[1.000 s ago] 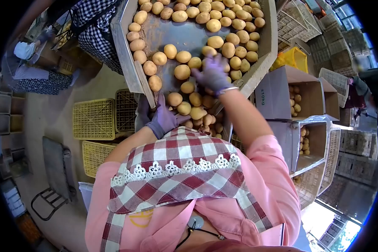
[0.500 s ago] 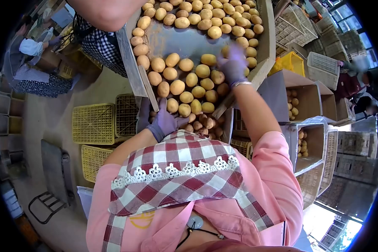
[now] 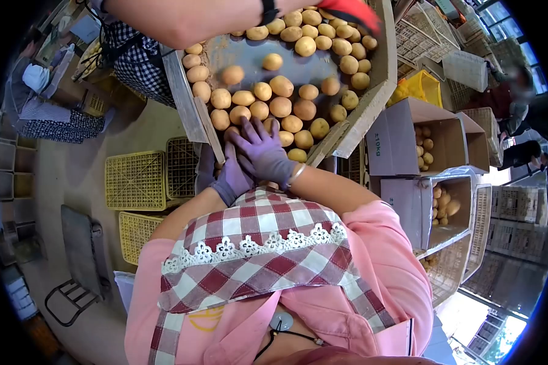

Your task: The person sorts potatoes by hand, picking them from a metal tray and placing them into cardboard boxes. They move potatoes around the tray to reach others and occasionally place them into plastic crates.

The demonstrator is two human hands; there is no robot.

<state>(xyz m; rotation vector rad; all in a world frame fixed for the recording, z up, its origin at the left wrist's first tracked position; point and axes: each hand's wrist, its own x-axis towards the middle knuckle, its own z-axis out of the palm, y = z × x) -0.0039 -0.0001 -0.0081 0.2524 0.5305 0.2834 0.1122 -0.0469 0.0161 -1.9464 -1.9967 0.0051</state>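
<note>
The right hand (image 3: pixel 263 153), in a purple glove, is lying flat at the narrow near end of the counter (image 3: pixel 186 104), a trough with wooden walls. Its grip is apart: the fingers (image 3: pixel 245 129) are spreading wide over the nearest potatoes (image 3: pixel 281 106), pressing on their tops and clamping on none.

The left hand (image 3: pixel 228 177), also in a purple glove, is sitting just below and to the left of the right one, at the mouth of the counter. The right hand is covering most of it, so I cannot tell whether its grip is apart or together.

The potatoes are lying loose on the counter's grey bed, crowding along the far edge and the right wall and thinning toward the middle.

Another person's arm (image 3: pixel 189 21) is reaching across the far end, wearing a black wristband (image 3: pixel 268 12) and a red glove (image 3: pixel 350 9).

To the right, 2 open cardboard boxes (image 3: pixel 396 143) are standing side by side, each holding potatoes. On the floor to the left, yellow crates (image 3: pixel 137 177) are lying just beside the counter.
</note>
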